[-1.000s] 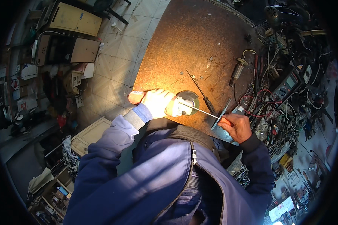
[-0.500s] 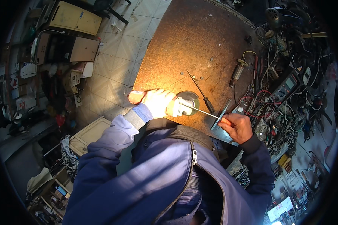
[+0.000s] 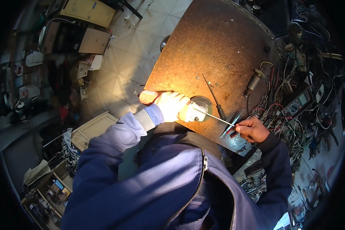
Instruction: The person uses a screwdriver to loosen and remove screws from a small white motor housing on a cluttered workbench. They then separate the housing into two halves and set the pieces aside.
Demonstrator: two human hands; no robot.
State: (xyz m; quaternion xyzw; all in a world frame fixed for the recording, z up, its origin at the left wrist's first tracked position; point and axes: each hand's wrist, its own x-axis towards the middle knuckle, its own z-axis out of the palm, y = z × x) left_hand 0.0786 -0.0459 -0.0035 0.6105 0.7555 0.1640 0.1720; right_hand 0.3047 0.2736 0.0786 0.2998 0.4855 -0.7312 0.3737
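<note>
**Both hands locked on, rod holding steady at the round part**

I see my left hand (image 3: 171, 106) just left of the frame's centre, brightly lit, fingers curled tight around a small round metal part (image 3: 197, 110) that sits at the near edge of the rusty brown worktop (image 3: 214, 46). A reddish handle (image 3: 148, 96) pokes out to the left of that hand, though the glare is strong there and I cannot be sure what it belongs to.

My right hand (image 3: 252, 129), right of centre, is closed in a pinch around the near end of a thin metal rod (image 3: 214, 118). The rod runs up and left from those fingers and its far end meets the round part under my left hand.

Compared with half a second and a full second back, almost nothing has moved: the same grip on both sides, the rod at the same angle, the part in the same spot at the bench edge. I read that as slow, careful work at the rod's tip.

A dark-handled screwdriver (image 3: 214, 97) lies on the worktop just above the rod, untouched. A small motor-like cylinder (image 3: 253, 82) rests further right, and a tangle of wires (image 3: 295, 115) fills the right side of the frame.
</note>
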